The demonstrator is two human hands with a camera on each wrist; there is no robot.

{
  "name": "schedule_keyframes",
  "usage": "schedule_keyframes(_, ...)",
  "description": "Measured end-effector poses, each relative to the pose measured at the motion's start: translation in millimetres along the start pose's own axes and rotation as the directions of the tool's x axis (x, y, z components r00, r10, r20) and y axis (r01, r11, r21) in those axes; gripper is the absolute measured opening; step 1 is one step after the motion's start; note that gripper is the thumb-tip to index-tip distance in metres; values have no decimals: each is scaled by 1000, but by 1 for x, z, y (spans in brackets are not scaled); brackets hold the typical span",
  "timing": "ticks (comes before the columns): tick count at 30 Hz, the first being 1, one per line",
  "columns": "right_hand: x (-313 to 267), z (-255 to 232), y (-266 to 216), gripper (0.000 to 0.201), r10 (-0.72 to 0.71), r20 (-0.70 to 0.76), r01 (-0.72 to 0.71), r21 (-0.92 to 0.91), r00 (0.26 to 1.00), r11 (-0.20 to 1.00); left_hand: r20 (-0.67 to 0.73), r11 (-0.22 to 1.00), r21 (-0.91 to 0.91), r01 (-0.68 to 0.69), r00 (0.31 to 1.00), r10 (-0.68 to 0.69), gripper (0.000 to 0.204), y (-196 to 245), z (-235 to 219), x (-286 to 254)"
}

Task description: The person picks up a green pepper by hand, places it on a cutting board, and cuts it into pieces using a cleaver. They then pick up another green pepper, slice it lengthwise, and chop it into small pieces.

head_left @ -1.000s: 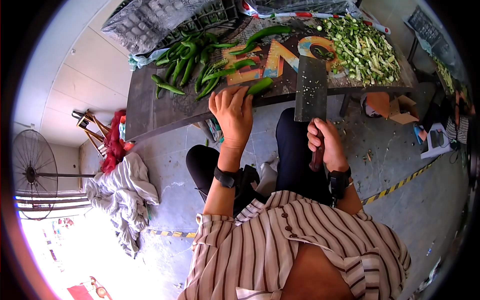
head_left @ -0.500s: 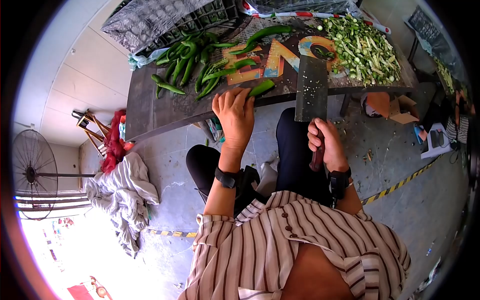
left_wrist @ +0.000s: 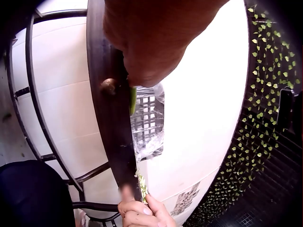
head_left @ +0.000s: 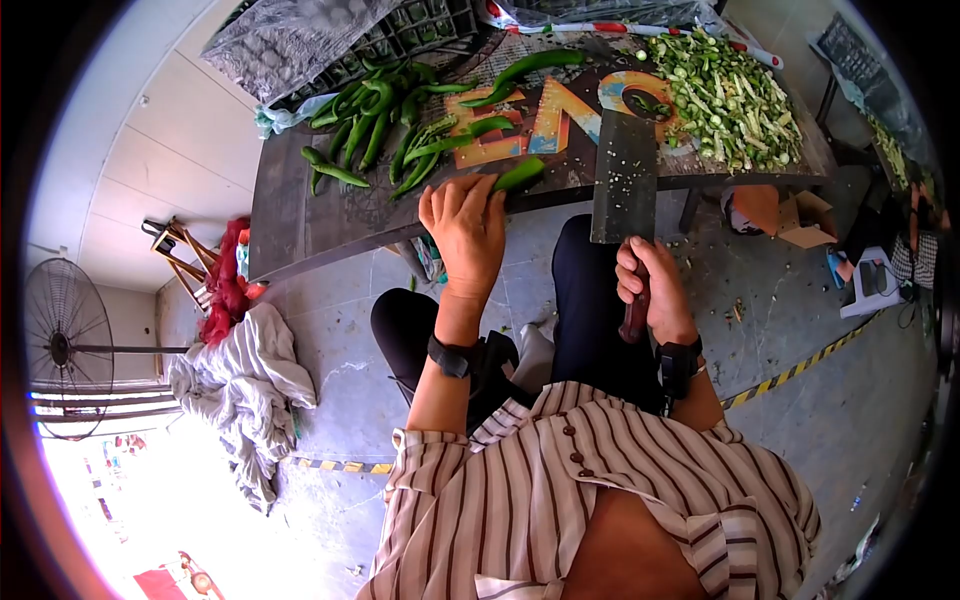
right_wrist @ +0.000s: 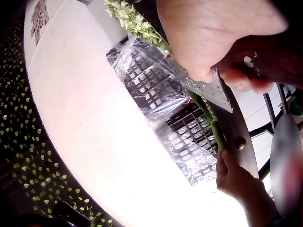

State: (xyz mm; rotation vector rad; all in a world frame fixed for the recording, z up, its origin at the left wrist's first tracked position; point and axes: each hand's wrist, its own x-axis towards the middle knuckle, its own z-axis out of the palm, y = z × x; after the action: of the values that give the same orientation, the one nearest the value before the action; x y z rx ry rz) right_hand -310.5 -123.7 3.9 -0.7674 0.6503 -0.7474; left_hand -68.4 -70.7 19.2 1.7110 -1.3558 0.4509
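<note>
My left hand holds one end of a green pepper at the front edge of the dark table. The pepper's other end sticks out to the right, toward the cleaver. In the right wrist view the thumb and fingers of the left hand pinch the pepper. Fingers of my right hand curl round the dark red handle of a cleaver. Its broad blade points away from me, over the table's edge, with small pale bits stuck on it.
Whole green peppers lie heaped at the table's back left, with a few loose ones nearer. A pile of chopped peppers covers the right end. Behind stands a black crate with plastic film. A cardboard box sits on the floor.
My left hand and the pepper shifted slightly right, then back left. The cleaver and my right hand stay almost where they were.
</note>
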Motion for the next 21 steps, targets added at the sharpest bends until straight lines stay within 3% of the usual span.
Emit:
schedule_keyframes(5,0,-1,1,15,-1,0,1,-2,1000,1000,48,1000,23,16,999,-17,23,-3,3,-3)
schedule_keyframes(21,0,-2,2,15,-4,5,4,12,1000,1000,-5,1000,19,-1,1000,1,19,-3,-1,2)
